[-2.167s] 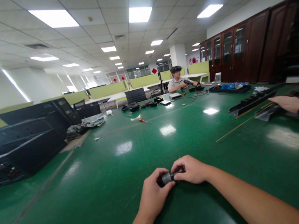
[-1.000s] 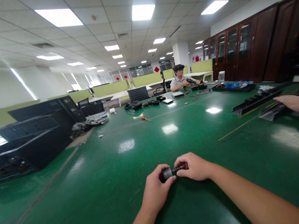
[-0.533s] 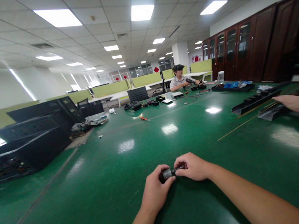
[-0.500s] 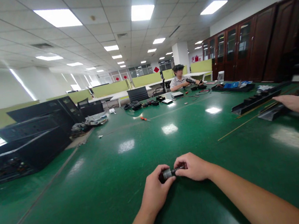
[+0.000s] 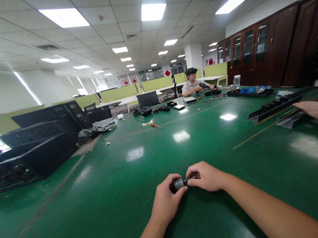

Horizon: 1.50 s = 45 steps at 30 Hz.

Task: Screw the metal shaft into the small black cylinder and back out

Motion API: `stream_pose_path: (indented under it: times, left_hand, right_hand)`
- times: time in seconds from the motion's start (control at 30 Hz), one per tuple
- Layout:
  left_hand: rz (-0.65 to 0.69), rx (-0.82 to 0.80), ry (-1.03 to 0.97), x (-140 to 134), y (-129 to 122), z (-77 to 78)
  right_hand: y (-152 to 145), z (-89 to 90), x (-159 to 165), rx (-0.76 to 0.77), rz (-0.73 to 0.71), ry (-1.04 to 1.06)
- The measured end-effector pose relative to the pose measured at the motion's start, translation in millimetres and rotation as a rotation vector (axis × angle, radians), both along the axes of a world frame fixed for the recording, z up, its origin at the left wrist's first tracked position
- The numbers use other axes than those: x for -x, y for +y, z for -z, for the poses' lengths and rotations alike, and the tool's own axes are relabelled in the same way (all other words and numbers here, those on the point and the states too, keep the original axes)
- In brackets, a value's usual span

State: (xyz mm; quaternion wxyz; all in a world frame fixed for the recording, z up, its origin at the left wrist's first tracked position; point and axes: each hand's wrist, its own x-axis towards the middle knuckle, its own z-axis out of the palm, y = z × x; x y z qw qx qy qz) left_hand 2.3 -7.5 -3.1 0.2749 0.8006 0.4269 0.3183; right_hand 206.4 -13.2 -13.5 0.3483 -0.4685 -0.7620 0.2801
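A small silver-and-black cylindrical part (image 5: 179, 183), too small to name for certain, lies nearly level between my two hands over the near part of the green table (image 5: 125, 214). Around its thick silver body my left hand (image 5: 168, 198) is closed, thumb on the near side and fingers on the far side. From its right end runs a thin dark piece. My right hand (image 5: 206, 177) pinches that thin piece between thumb and fingertips, which partly hide it.
An orange screwdriver (image 5: 154, 125) lies mid-table. Computer cases (image 5: 53, 149) stand at the left. On the right, another person's hand (image 5: 313, 109) rests by dark metal channels (image 5: 288, 121) and a thin yellow rod (image 5: 253, 136). A co-worker (image 5: 192, 84) sits across, near a black tray (image 5: 250, 92).
The view has shifted slightly, so the room and table sit a little further right. Both hands keep nearly the same grip on the cylindrical part.
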Motion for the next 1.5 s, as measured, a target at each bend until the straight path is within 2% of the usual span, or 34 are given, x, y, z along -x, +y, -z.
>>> stream_pose_path:
  times: [1.5]
  left_hand:
    - [-0.01, 0.019, -0.011, 0.5, 1.5, 2.2]
  right_hand:
    - [-0.1, 2.4, -2.2, 0.015, 0.02, -0.018]
